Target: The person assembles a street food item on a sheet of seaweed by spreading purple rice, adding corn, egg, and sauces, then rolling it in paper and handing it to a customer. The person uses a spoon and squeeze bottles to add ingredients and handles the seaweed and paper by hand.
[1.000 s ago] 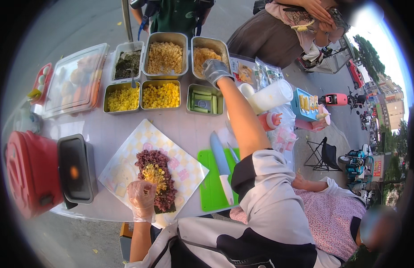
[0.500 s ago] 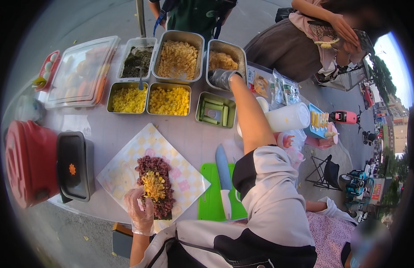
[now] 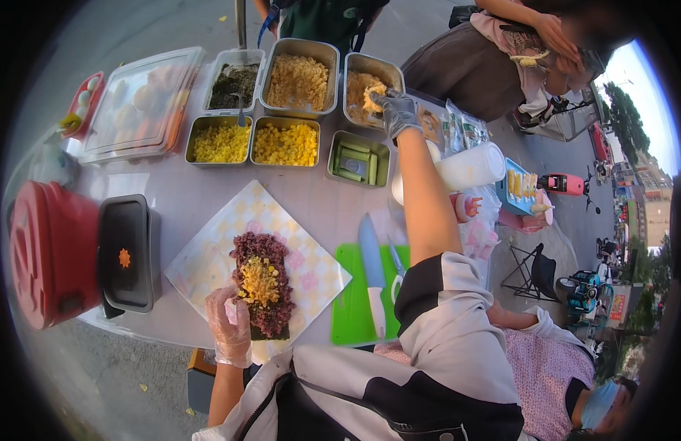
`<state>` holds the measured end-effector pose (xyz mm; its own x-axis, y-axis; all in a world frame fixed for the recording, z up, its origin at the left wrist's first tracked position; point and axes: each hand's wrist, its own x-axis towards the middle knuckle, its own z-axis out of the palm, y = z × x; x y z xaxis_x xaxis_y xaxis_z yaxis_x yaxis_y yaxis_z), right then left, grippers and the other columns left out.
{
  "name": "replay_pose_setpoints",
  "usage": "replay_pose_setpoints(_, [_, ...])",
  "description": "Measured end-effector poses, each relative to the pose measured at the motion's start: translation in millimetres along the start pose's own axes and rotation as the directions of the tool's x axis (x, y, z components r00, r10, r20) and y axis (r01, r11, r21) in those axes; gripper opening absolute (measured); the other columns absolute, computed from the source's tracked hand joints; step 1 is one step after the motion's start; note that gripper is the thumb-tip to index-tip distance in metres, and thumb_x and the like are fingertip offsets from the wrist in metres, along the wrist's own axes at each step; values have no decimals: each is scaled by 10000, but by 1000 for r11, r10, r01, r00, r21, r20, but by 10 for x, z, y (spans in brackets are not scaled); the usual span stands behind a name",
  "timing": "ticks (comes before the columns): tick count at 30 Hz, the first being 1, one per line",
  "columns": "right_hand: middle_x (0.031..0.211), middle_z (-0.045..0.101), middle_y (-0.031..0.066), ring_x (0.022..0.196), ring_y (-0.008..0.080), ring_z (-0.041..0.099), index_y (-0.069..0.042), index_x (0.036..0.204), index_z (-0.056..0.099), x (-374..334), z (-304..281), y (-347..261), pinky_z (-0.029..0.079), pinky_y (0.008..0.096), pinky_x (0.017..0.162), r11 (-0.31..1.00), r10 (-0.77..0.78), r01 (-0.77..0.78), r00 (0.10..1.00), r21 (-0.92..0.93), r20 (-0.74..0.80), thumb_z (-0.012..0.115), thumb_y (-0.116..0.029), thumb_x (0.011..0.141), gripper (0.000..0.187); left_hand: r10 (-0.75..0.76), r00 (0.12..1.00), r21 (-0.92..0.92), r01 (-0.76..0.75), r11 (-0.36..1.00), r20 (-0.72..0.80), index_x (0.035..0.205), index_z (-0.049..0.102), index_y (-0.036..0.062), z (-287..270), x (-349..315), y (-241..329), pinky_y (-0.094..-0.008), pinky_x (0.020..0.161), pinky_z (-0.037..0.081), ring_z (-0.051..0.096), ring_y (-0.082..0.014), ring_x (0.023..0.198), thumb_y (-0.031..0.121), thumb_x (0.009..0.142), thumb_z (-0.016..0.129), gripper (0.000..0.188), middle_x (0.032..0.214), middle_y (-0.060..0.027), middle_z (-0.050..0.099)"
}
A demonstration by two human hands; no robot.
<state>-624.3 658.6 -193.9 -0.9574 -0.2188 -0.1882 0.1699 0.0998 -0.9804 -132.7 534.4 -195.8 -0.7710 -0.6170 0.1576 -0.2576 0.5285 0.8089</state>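
Observation:
My right hand (image 3: 399, 114), in a dark grey glove, is closed on a clump of golden shredded food (image 3: 373, 98) over the rear right metal tub (image 3: 350, 117). In a clear plastic glove, my left hand (image 3: 229, 327) rests at the left edge of the purple rice (image 3: 278, 309), its fingers bent and apart. The rice lies over a dark sheet (image 3: 271, 332) that looks like seaweed, on checked wrapping paper (image 3: 208, 253). A yellow crumbly topping with corn (image 3: 258, 279) is heaped along the rice. What the left fingertips touch is partly hidden.
Tubs of corn (image 3: 285, 143), chopped yellow food (image 3: 219, 140) and cucumber sticks (image 3: 359, 163) stand ahead. A knife (image 3: 372, 268) and scissors (image 3: 397, 272) lie on a green board (image 3: 348, 294). Left are a black-lidded box (image 3: 125, 268) and red container (image 3: 50, 253). People stand around the table.
My right hand has come up from inside the tub with a clump of shredded food now showing. My left hand stays beside the rice. The view has shifted slightly.

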Motion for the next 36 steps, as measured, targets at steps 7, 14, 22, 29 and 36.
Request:
replay_pose_setpoints(7, [923, 674, 68, 759, 139, 642, 16, 1027, 652, -1926, 433, 299, 532, 257, 671, 959, 104, -188, 931, 214, 351, 727, -86, 804, 257, -29, 999, -97, 32, 995, 29, 1197, 532, 3, 26, 64, -208, -363, 875, 460, 581, -289, 1007, 1, 886, 524, 311, 1093, -164, 582])
replay_pose_setpoints(14, [1009, 651, 154, 963, 337, 602, -75, 1027, 666, -3244, 1202, 979, 484, 375, 820, 867, -228, 398, 852, -300, 470, 597, 13, 755, 295, -38, 991, -186, 62, 981, 129, 1242, 526, 55, 91, 104, -340, -356, 849, 494, 598, -271, 1028, -44, 881, 505, 375, 1111, -162, 593])
replay_pose_setpoints(22, [1192, 591, 162, 1115, 332, 551, -51, 1171, 592, -3616, 995, 883, 449, 379, 955, 598, -353, 647, 743, -473, 569, 513, -10, 819, 363, 116, 965, -39, -110, 993, 237, 1252, 535, 109, 142, 229, -446, -397, 833, 485, 596, -348, 962, -110, 801, 519, 502, 1074, -166, 628])
replay_pose_setpoints(29, [938, 667, 125, 847, 294, 654, -94, 1072, 599, -3662, 1187, 603, 530, 369, 693, 646, -316, 525, 844, -553, 432, 498, -132, 899, 204, 161, 957, -237, -102, 966, 242, 1244, 571, 125, 189, 451, -475, -306, 823, 506, 640, -233, 925, -163, 790, 527, 540, 1057, -132, 650])
replay_pose_setpoints(36, [1010, 638, 127, 918, 278, 628, -46, 1034, 654, -3284, 372, 171, 491, 376, 841, 843, -236, 444, 812, -303, 533, 762, -280, 727, 400, 128, 951, 37, -144, 989, 282, 1222, 588, 115, 114, 869, 140, -286, 707, 487, 554, -161, 746, 66, 814, 675, 421, 840, -59, 559])
